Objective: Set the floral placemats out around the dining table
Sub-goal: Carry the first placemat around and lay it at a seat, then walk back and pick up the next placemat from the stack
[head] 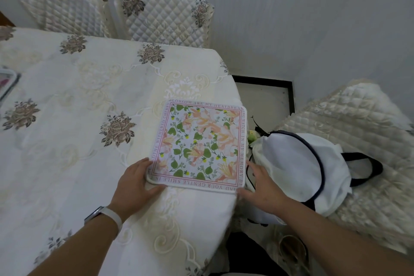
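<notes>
A square floral placemat (199,144) with pink flowers, green leaves and a red text border lies flat near the right end of the dining table (74,101), which wears a cream embroidered cloth. My left hand (139,182) grips the mat's near left corner, thumb under the edge. My right hand (261,182) touches the mat's near right corner, fingers along its right side, at the table's edge.
Two quilted chairs (165,14) stand at the far side. A third quilted chair (358,132) at the right carries a white bag (300,163) with dark trim and handles. A flat item (7,83) peeks in at the left edge.
</notes>
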`<state>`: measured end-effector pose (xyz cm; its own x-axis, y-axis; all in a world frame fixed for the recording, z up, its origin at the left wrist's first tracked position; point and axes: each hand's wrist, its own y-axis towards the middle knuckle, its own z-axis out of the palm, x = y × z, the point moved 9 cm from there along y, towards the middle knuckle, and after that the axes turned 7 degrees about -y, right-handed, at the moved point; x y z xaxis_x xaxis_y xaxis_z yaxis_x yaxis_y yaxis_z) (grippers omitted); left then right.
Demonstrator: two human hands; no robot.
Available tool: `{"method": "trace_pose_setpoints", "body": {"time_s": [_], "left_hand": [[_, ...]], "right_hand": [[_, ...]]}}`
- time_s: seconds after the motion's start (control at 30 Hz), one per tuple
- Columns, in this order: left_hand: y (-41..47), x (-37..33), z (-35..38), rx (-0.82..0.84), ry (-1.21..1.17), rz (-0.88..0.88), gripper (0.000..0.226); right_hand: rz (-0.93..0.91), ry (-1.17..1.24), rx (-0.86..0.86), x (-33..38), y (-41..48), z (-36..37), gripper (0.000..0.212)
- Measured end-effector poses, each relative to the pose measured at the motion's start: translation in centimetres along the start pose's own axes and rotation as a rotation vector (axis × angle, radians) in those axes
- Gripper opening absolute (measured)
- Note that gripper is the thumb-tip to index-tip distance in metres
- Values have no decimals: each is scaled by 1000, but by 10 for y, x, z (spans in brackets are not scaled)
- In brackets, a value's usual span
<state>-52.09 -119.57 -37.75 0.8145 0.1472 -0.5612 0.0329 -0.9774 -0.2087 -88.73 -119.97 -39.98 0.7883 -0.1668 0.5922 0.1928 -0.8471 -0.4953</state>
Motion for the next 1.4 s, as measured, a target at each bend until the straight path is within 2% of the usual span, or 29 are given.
{"method": "trace_pose_setpoints", "body": {"time_s": [0.1, 0.2, 0.33, 0.4, 0.5, 0.63, 0.73, 0.9, 1.13, 1.4], "left_hand": [[-9, -3, -12, -35, -127, -65, 77], [-23, -17, -40, -159, -139, -64, 55], [-49, -56, -89, -312, 94, 104, 56], [-67, -63, -116, -363, 196, 112, 55], [-102, -58, -158, -455, 313, 31, 59], [-158, -48, -200, -530, 395, -120, 60], [-205, -44, -218, -591, 438, -245, 59], [-286, -47, -228, -672, 467, -480, 60], [-404, -48, -220, -797, 441, -683, 53], [-527, -14, -201, -815, 445, -782, 58]], "right_hand": [[-1, -66, -125, 11, -4, -20, 66], [-84, -150, -209, 53, -6, -36, 53], [-370, -351, -201, 150, -17, -34, 54], [-505, -431, -178, 199, -26, -30, 61], [-727, -574, -140, 271, -40, -20, 73], [-979, -729, -114, 338, -58, -5, 64], [-1118, -740, -87, 374, -75, 6, 66], [-1328, -727, -27, 418, -112, 35, 70], [-1528, -729, 83, 442, -194, 98, 70], [-1686, -780, 148, 450, -301, 182, 64]]}}
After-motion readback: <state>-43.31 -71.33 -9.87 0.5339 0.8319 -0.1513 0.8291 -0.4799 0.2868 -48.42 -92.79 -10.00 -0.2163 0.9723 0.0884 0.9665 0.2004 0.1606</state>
